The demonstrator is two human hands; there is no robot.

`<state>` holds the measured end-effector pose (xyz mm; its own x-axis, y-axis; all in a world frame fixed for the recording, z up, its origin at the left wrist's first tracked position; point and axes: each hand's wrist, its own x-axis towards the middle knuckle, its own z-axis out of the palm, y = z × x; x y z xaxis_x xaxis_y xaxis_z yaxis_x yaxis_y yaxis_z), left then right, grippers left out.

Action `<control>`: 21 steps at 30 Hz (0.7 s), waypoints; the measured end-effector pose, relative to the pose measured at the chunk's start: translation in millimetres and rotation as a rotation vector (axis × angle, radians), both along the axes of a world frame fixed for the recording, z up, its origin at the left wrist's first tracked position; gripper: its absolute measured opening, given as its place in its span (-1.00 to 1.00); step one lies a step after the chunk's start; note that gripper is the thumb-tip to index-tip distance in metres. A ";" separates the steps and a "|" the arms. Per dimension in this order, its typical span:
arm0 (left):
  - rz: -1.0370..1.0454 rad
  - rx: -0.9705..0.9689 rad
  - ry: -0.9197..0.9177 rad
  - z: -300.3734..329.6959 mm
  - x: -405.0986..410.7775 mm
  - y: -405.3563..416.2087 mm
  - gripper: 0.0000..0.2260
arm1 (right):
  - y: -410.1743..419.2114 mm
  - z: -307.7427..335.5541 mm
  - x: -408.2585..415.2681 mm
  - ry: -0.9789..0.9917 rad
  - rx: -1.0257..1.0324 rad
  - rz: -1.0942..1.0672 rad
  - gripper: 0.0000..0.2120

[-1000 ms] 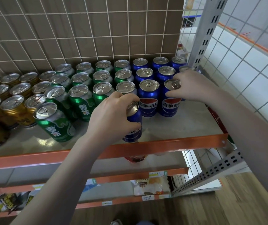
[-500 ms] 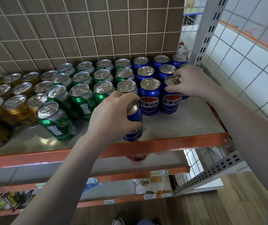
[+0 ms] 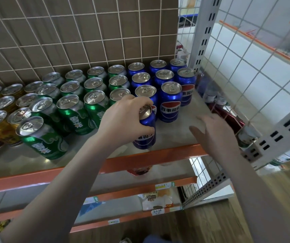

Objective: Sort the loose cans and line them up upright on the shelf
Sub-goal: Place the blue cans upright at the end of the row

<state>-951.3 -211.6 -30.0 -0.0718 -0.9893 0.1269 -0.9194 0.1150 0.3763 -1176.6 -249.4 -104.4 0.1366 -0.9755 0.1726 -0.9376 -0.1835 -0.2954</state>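
Withdrawn from the blue row, the right hand [image 3: 212, 132] now hovers with fingers spread, empty, at four o'clock. A shiny blue aluminium cola can [image 3: 145, 128], gripped by the left hand [image 3: 124, 120], stands near the orange shelf edge [image 3: 158, 157]; it should be slid squarely behind its row, kept upright.

Left hand [image 3: 123, 118] reaches in from lower left, forearm bare, fingers and thumb curled round the upper part of a blue can [image 3: 145, 128], knuckles up, the can tilted slightly. Right hand [image 3: 214, 130] comes in from the right, just right of the can and apart from it, palm down, fingers spread and relaxed, holding nothing, blurred. Right forearm bare too.
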 end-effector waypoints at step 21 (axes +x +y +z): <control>-0.396 -0.049 -0.112 51.9 -101.2 -93.9 -0.48 | 29.9 -36.0 -34.5 -0.017 0.002 -0.183 -0.68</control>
<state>-1052.4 -305.5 21.8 -0.4618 -0.8754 0.1429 -0.8354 0.4834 0.2615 -1211.1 -219.5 -140.4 -0.0461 -0.9841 0.1714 -0.9502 -0.0098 -0.3116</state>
